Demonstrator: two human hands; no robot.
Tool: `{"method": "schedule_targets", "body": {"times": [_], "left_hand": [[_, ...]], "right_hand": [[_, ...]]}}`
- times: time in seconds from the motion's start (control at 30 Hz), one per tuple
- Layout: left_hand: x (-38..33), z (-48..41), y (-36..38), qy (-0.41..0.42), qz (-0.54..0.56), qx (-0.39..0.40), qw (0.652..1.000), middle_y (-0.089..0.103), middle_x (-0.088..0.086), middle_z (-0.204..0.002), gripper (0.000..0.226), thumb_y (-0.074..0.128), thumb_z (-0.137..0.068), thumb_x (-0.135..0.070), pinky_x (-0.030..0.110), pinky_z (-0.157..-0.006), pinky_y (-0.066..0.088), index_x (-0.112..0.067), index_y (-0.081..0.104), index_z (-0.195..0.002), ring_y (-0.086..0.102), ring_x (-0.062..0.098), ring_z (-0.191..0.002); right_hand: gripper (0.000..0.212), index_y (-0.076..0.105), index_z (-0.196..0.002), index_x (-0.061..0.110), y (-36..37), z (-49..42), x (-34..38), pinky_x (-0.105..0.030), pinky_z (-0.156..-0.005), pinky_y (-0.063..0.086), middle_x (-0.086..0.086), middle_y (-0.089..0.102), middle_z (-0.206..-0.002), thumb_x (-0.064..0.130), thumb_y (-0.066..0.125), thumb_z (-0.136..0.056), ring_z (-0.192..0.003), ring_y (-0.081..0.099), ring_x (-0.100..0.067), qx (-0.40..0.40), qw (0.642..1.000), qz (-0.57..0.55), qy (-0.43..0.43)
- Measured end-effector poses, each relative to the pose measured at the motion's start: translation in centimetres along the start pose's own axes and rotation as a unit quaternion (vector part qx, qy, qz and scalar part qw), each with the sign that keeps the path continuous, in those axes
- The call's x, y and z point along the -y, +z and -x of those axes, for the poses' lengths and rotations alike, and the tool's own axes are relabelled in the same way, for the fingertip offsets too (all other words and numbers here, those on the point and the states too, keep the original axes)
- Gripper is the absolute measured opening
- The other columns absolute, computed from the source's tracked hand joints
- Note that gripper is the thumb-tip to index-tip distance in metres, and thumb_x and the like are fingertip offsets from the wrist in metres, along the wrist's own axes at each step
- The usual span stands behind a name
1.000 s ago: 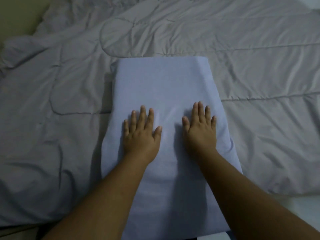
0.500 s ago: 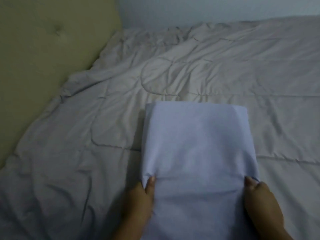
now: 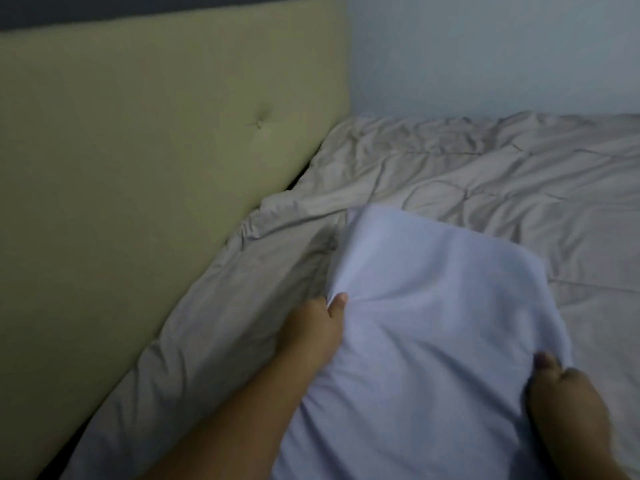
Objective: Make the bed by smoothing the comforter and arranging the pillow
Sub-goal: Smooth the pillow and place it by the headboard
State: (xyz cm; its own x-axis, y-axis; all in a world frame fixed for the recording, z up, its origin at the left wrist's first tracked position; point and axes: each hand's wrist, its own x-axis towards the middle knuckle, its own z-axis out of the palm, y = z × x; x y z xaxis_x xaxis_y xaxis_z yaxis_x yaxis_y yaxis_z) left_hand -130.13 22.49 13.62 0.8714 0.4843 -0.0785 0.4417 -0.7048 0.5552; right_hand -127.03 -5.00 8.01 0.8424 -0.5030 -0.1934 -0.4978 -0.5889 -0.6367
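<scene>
A pale lavender pillow (image 3: 426,327) is lifted off the bed and tilted, its far corner pointing toward the headboard. My left hand (image 3: 317,323) pinches its left edge, thumb on top. On the pillow's right edge, at the lower right of the view, my right hand (image 3: 561,386) grips with fingers curled under. The grey quilted comforter (image 3: 485,174) lies wrinkled across the bed beneath and beyond the pillow, bunched where it meets the headboard.
An olive-green tufted headboard (image 3: 156,168) fills the left side. A pale wall (image 3: 485,53) runs behind the bed. A dark gap (image 3: 301,174) shows between headboard and comforter.
My hands went from pressing flat on the pillow to gripping its two sides, then lifted and swung it left toward the headboard. My view rose and turned left.
</scene>
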Motion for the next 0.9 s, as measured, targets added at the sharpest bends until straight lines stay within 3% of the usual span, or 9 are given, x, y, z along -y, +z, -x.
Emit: {"method": "schedule_targets", "body": {"times": [0.27,0.43,0.63,0.73,0.9], "left_hand": [[7.7,-16.2,-17.1,0.061,-0.125,-0.129,0.982,0.059,0.031,-0.117,0.06,0.034,-0.095,-0.047,0.038,-0.087,0.044,0.004,0.06,-0.108,0.055,0.044,-0.107],[10.1,-21.8,-25.6,0.073,-0.206,-0.172,0.961,0.056,0.027,-0.123,0.063,0.032,-0.093,-0.053,0.04,-0.088,0.042,0.0,0.057,-0.114,0.054,0.042,-0.109],[10.9,-24.3,-25.1,0.145,-0.282,-0.157,0.935,0.057,0.021,-0.122,0.053,0.031,-0.095,-0.049,0.036,-0.075,0.037,-0.008,0.059,-0.113,0.055,0.037,-0.107],[13.5,-25.0,-22.0,0.152,-0.296,-0.118,0.936,0.057,0.02,-0.122,0.049,0.03,-0.097,-0.045,0.038,-0.079,0.039,-0.009,0.058,-0.115,0.054,0.036,-0.109],[14.7,-26.3,-20.9,0.131,-0.284,-0.139,0.94,0.057,0.02,-0.122,0.05,0.032,-0.095,-0.048,0.037,-0.079,0.04,-0.011,0.056,-0.117,0.055,0.037,-0.108]], "right_hand": [[0.054,0.051,-0.113,-0.009,16.2,4.7,20.2,-0.044,-0.091,0.04,-0.034,0.054,-0.118,0.039,0.032,-0.097,-0.106,0.052,-0.046,0.047,0.99,-0.124,-0.049],[0.056,0.049,-0.118,-0.011,24.7,8.5,28.2,-0.04,-0.094,0.038,-0.032,0.053,-0.124,0.039,0.029,-0.098,-0.114,0.049,-0.043,0.103,0.979,-0.168,-0.057],[0.057,0.041,-0.128,-0.01,32.9,11.8,28.9,-0.042,-0.101,0.033,-0.031,0.046,-0.133,0.038,0.028,-0.099,-0.123,0.043,-0.043,0.197,0.969,-0.147,0.0],[0.056,0.034,-0.136,-0.007,36.2,12.6,27.7,-0.041,-0.104,0.03,-0.028,0.04,-0.14,0.036,0.032,-0.099,-0.128,0.038,-0.041,0.262,0.956,-0.127,0.025],[0.058,0.039,-0.134,-0.004,37.0,12.3,26.2,-0.042,-0.103,0.032,-0.027,0.045,-0.137,0.042,0.031,-0.098,-0.125,0.042,-0.041,0.236,0.962,-0.125,0.056]]}}
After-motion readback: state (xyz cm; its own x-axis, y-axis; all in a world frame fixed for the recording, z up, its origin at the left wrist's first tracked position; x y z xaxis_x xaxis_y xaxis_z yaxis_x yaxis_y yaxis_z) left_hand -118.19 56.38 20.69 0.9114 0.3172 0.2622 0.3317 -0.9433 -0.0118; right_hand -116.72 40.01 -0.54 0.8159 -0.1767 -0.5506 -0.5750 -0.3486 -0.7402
